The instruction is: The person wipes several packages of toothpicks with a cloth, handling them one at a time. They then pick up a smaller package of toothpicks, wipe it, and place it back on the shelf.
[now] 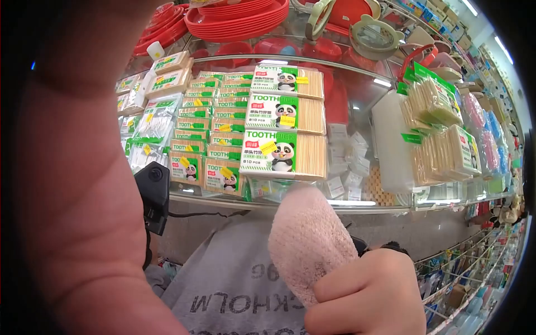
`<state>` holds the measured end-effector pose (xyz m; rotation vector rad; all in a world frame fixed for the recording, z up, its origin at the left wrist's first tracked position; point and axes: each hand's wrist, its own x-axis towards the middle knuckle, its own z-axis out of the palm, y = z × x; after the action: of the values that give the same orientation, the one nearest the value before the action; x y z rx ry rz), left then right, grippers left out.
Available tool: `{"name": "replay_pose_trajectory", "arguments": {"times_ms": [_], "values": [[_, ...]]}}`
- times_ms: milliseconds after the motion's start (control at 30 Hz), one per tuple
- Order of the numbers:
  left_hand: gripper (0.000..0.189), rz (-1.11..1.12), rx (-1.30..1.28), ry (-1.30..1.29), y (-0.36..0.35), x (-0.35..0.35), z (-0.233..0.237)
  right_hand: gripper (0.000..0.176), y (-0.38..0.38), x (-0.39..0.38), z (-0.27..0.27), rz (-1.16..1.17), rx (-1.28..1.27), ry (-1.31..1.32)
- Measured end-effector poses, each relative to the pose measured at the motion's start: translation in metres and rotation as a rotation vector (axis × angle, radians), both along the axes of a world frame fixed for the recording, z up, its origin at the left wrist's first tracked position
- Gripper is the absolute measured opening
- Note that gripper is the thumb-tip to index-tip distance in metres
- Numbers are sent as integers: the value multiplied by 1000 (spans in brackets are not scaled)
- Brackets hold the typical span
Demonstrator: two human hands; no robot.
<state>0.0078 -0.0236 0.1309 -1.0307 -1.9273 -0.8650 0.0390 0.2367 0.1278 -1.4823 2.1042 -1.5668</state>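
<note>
My right hand (371,296) is closed around one end of a fuzzy pink cloth (307,237), which sticks up in front of my grey shirt. The cloth's upper tip overlaps the front edge of the glass counter in this view. My left hand (84,195) looms very close to the camera and fills the left side, its fingers hidden or out of frame. Just beyond the cloth, large toothpick packs (285,153) with a panda print stand in a column. Rows of smaller toothpick packs (223,176) lie to their left.
A glass counter (368,207) carries the packs. Red plastic trays (237,21) are stacked at the back. Bagged wooden sticks (446,153) lie at the right, beside a translucent plastic box (391,142). Wire shelving (466,268) runs along the right. A black device (154,187) sits near the left hand.
</note>
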Motion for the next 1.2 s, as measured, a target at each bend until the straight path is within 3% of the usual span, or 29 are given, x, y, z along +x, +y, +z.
{"name": "replay_pose_trajectory", "arguments": {"times_ms": [200,267,333,400,433,500,567,700,767,800,833,900,1000,1067,1100,1200], "values": [[80,-33,6,12,14,-8,-4,13,6,-5,-29,2,-394,249],[80,-42,18,23,21,-12,-6,31,13,2,-34,-232,-416,288],[81,-51,33,37,28,-17,-5,43,45,8,-35,-293,-336,228],[81,-57,48,49,34,-21,-2,34,54,28,-56,-864,-478,361],[82,-61,53,57,37,-24,-1,51,62,22,-61,-993,-549,417],[82,-68,64,76,43,-24,1,56,77,22,-50,-1140,-450,398],[83,-69,84,88,46,-26,4,56,87,13,-45,-1607,-265,280],[84,-65,122,82,53,-24,13,45,115,-9,-56,-1662,-140,458],[84,-57,205,33,55,-13,17,63,113,-13,-50,-1693,-172,97],[84,-62,273,-16,54,-9,15,63,122,-22,-56,-1659,-97,280],[85,-89,346,-83,55,-4,8,63,125,-26,-54,-1675,-104,277],[87,-260,542,-251,57,3,-22,59,127,-31,-52,-1640,119,406],[85,-368,482,-335,58,7,-48,53,126,-33,-53,-1646,37,416],[81,-107,597,-555,63,21,-56,49,131,-32,-55,-1638,-15,510],[81,-116,587,-559,61,24,-61,49,134,-27,-55,-1651,-17,505],[60,-203,549,-626,50,27,-72,44,151,0,-42,-1685,-463,346]]}}
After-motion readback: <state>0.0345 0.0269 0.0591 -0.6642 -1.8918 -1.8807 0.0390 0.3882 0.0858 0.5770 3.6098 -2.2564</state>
